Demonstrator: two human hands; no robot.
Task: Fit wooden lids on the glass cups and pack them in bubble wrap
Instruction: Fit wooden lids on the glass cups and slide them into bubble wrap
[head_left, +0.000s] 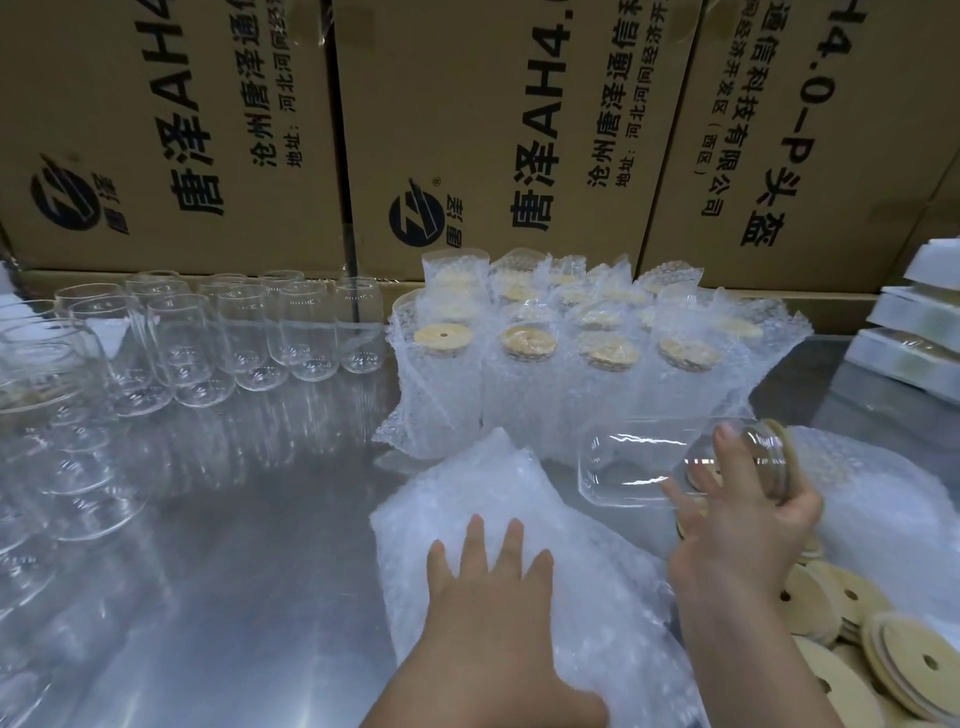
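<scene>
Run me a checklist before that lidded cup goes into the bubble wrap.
1. Wooden lid on glass cup: ok, sits at its mouth.
2. Right hand grip: ok, fingers curled round the lidded end.
3. Left hand steadying bubble wrap: ok, lies flat on top.
4. Wrap opening ready: cannot tell.
5. Cup base leading: ok, it points left, away from the holding hand.

The left edge cuts off glass cups (36, 374), the right edge wooden lids (901, 649).
</scene>
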